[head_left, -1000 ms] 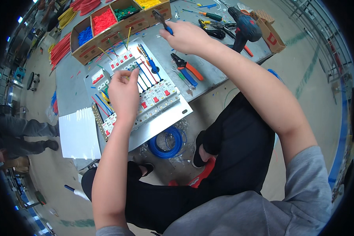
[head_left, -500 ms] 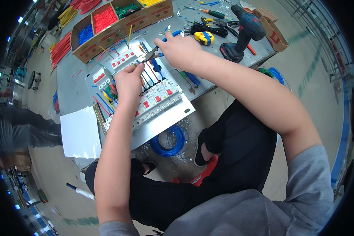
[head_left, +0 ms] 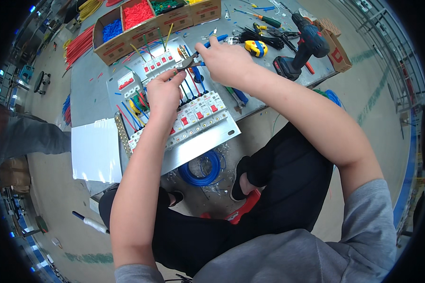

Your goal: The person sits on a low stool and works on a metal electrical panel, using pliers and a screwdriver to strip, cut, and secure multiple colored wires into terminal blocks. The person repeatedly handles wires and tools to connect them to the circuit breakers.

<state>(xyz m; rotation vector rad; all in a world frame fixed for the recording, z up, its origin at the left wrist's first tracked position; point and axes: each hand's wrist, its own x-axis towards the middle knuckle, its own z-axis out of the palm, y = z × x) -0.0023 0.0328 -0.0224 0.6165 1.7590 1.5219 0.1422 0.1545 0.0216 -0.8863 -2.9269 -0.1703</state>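
Observation:
My right hand is closed on blue-handled pliers, their jaws pointing left. Just beside those jaws, the closed fingertips of my left hand pinch a thin wire whose end is mostly hidden. Both hands are above a pale metal mounting plate. A near row of white circuit breakers with red switches is fixed on it, and a far row of breakers stands beyond. Red, blue and green wires rise from the near row. To the left is another breaker with red levers.
A cardboard box holds blue, red and green small parts. At the right lie a cordless drill, a yellow tape measure and black cable ties. White sheet lies left; blue wire coil is below the table edge.
The whole view has shifted slightly, so the table and plate appear a little further right. Both hands stay together at the far breaker row, with the pliers still beside my left fingertips.

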